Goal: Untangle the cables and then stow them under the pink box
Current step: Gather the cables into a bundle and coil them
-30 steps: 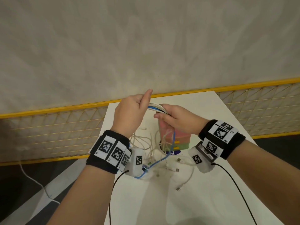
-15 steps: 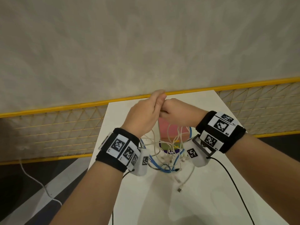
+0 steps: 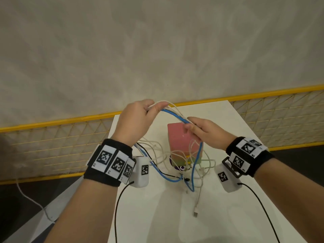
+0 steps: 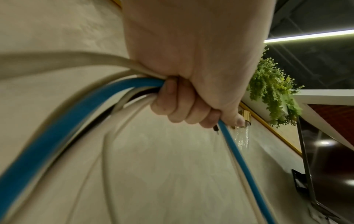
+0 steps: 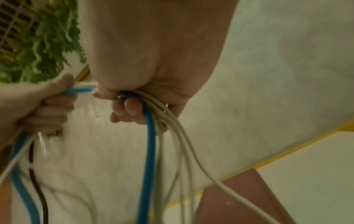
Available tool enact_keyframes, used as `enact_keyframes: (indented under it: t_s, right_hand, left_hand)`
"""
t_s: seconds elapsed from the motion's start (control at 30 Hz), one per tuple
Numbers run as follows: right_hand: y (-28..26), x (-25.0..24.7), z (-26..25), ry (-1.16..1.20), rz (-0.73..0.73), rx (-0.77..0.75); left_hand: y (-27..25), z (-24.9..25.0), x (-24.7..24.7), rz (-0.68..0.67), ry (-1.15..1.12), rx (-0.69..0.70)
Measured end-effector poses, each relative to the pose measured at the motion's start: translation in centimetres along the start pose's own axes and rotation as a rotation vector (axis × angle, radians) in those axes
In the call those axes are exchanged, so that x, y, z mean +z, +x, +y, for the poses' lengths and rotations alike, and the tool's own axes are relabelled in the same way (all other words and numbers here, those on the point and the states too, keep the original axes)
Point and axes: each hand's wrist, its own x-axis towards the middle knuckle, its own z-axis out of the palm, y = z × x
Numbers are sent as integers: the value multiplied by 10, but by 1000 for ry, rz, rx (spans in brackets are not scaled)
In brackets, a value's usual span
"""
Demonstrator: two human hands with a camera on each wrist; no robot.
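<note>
Cables point(image 3: 177, 116), one blue among several white and a thin black, bunched in an arch above the middle of the white table point(image 3: 245, 199). Left hand point(image 3: 135, 123) fisted round one end of the arch, right hand point(image 3: 206, 132) curled round the other, loops dangling to the tabletop in front of the pink box point(image 3: 180, 141). Box upright toward the far edge, atop green and yellow layers. Not yet separated. Risks, by judgement: pulling apart could tighten knots; dangling loops could snag the box and tip it; loose plugs could slide off the near edge.
</note>
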Motion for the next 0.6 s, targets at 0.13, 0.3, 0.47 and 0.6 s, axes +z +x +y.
enact_keyframes:
  t_s: [0.13, 0.3, 0.47, 0.6]
  right_hand:
    - [-9, 21, 27, -79, -29, 43]
    - [-8, 30, 50, -144, -104, 167]
    - [-17, 32, 84, -242, -240, 276]
    - [-33, 36, 106, -271, -264, 359]
  left_hand:
    - [4, 2, -6, 81, -18, -19]
    - [3, 4, 0, 108, -49, -25]
    - [7, 9, -5, 232, -195, -50]
    - [8, 14, -8, 259, -236, -27]
